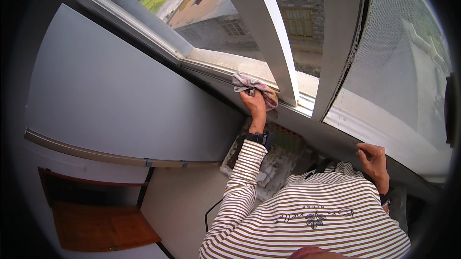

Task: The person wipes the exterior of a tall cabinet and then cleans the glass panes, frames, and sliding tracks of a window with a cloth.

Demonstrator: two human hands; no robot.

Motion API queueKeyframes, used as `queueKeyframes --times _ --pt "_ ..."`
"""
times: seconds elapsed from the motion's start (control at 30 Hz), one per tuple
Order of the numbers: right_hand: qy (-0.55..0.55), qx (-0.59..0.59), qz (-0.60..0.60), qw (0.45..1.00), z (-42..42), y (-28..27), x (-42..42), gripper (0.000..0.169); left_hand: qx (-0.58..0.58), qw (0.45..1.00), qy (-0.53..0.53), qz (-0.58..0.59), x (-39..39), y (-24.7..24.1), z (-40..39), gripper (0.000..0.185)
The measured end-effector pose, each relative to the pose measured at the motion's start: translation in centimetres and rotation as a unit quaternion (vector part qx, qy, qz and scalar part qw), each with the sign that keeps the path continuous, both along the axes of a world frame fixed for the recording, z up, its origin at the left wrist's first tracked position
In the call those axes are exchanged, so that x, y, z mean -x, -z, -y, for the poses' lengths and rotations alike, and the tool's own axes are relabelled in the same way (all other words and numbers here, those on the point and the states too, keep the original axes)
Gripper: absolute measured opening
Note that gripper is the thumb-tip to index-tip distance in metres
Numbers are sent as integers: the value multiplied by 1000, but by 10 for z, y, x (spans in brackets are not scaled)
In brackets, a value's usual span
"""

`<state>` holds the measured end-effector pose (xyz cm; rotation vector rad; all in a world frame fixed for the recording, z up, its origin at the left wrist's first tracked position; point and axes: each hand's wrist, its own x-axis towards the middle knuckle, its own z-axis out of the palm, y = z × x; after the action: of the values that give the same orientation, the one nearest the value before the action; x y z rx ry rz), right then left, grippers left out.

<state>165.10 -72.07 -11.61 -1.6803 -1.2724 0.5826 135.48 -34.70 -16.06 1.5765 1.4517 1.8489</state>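
My left hand (255,105) grips a crumpled patterned cloth (266,95) in grey and pink tones. The cloth lies against the inner edge of the window sill track (216,73), left of the foot of a white sash frame (284,61). A black band is on that wrist. Over to the right, my right hand (374,165) is loosely curled, thumb and forefinger slightly apart, with nothing visible in it. It is near the wall edge below the screened window panel (392,79).
A large grey-white panel (126,89), likely a refrigerator's side, stands close on the left. Below the sill is a rough, crumbly whitish block (270,172) on the floor. An open wooden cabinet door (104,226) is at lower left. Loose threads hang along the screen's edge (347,68).
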Motion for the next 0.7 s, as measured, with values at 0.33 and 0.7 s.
queueKeyframes --times 0.33,0.7 --pt "-332 -132 -128 925 -99 -105 99 52 -14 992 -3 124 37 -58 -46 48" --pt "-79 -138 74 984 -189 7 162 86 93 991 -82 52 36 -53 -57 45"
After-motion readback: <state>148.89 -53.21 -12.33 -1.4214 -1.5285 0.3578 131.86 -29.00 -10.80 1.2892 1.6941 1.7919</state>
